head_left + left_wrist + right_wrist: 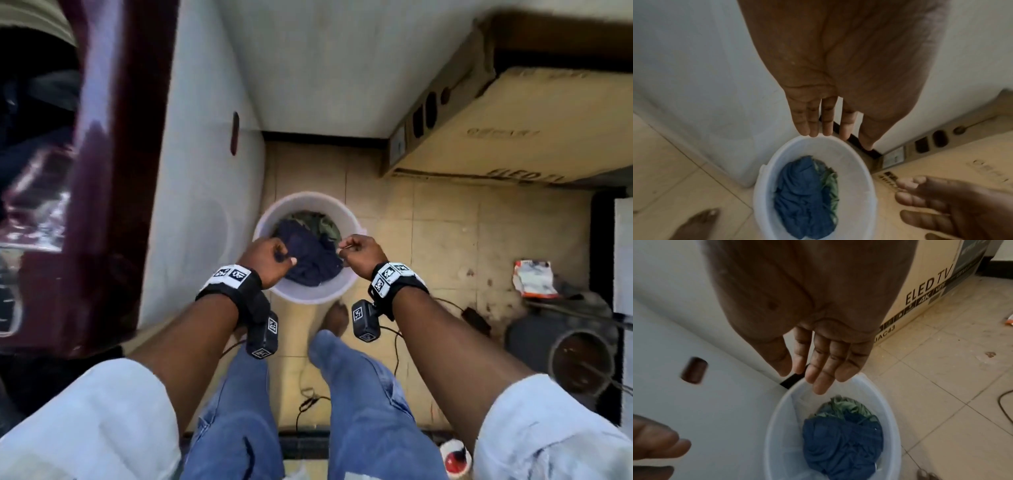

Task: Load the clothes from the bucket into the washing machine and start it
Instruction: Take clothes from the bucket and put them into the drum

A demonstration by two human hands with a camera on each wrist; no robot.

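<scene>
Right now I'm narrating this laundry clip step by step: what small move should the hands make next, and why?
Probably lower both into the bucket and grip the blue garment. The left hand and right hand hover open above it, holding nothing, and the clothes lie inside.

White bucket (310,294) on the floor holds crumpled blue and green clothes (310,257).

bucket (310,295) on floor | clothes (310,255) in bucket | washing machine (191,171) left | box (513,137) right-behind
</scene>
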